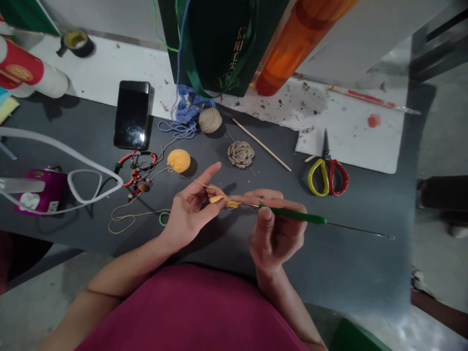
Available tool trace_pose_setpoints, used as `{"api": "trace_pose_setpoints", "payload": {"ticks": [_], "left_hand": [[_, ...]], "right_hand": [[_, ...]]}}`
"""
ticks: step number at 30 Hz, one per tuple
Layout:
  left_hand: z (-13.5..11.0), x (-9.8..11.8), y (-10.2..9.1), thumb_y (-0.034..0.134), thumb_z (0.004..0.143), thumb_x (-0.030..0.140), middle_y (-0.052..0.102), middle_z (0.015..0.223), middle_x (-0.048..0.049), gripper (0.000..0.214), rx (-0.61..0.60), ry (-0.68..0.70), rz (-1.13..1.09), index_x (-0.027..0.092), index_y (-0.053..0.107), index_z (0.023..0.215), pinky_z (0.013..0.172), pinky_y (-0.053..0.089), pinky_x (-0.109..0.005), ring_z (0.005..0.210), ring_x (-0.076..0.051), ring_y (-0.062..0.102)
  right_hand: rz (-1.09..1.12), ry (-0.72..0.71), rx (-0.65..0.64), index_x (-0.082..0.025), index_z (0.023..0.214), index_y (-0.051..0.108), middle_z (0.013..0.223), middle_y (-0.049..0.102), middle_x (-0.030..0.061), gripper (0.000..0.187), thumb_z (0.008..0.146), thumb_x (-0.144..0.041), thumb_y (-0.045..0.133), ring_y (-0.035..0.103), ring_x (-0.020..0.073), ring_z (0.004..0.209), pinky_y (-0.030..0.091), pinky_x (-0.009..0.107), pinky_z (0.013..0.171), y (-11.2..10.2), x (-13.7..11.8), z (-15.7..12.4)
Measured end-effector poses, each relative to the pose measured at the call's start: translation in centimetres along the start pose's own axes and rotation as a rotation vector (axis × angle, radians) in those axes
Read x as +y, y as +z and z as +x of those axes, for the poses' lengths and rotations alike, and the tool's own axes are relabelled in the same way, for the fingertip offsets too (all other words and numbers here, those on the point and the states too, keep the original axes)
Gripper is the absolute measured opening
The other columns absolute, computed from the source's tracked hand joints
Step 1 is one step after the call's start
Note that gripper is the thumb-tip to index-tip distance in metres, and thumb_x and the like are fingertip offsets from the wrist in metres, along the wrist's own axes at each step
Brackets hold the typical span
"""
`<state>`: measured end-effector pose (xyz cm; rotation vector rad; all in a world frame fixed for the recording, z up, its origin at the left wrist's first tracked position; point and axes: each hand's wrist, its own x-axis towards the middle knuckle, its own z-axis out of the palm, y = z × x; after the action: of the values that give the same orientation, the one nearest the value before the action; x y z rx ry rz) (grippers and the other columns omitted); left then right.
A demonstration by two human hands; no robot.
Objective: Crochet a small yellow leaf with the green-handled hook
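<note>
A small piece of yellow crochet (221, 199) is held above the tabletop (351, 263), between the two hands, and a strand of yellow yarn (208, 186) is led from it across the left hand (188, 208). The piece is pinched in the left grip, between thumb and forefinger, while the other fingers are spread. The right hand (277, 230) is closed around the green handle of a crochet hook (292, 214), and the tip of the hook appears to be set into the piece. A stitch is judged to be in progress, and drawing the yarn through the loop on the hook seems to be called for. A yellow yarn ball (179, 161) is placed on the tabletop beyond the left hand, with a tan yarn ball (210, 120) and a crocheted tan rose (240, 154) farther away. Red-and-yellow scissors (328, 176) are laid to the right.
</note>
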<state>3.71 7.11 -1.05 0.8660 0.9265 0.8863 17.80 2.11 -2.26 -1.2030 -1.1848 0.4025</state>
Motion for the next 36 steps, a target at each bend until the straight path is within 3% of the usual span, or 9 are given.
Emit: {"api": "trace_pose_setpoints", "payload": {"ticks": [6, 22, 36], "left_hand": [[-0.02, -0.23, -0.19, 0.083, 0.082, 0.027, 0.07, 0.079, 0.0003, 0.059, -0.029, 0.005, -0.005, 0.025, 0.069, 0.14, 0.077, 0.055, -0.026, 0.076, -0.013, 0.064], [-0.06, -0.34, -0.23, 0.083, 0.084, 0.027, 0.071, 0.081, 0.0013, 0.056, -0.047, -0.01, -0.018, 0.027, 0.07, 0.138, 0.079, 0.056, -0.025, 0.075, -0.011, 0.064], [-0.41, 0.03, 0.03, 0.075, 0.084, 0.018, 0.074, 0.08, 0.0012, 0.056, 0.025, 0.129, 0.238, 0.025, 0.069, 0.139, 0.074, 0.057, -0.025, 0.07, -0.012, 0.066]], "right_hand": [[0.042, 0.065, 0.021, -0.026, 0.107, 0.062, 0.082, 0.079, 0.0007, 0.009, 0.103, -0.023, 0.054, 0.074, 0.0205, 0.084, 0.06, 0.04, 0.074, 0.1, 0.07, -0.04], [-0.003, 0.009, -0.003, -0.025, 0.11, 0.061, 0.088, 0.08, 0.0026, 0.011, 0.102, -0.019, 0.055, 0.073, 0.0199, 0.084, 0.06, 0.04, 0.074, -0.08, 0.16, -0.07], [-0.154, -0.139, -0.082, -0.024, 0.117, 0.062, 0.096, 0.082, 0.0034, 0.026, 0.098, -0.008, 0.059, 0.074, 0.0218, 0.092, 0.061, 0.041, 0.078, -0.46, 0.14, -0.42]]}}
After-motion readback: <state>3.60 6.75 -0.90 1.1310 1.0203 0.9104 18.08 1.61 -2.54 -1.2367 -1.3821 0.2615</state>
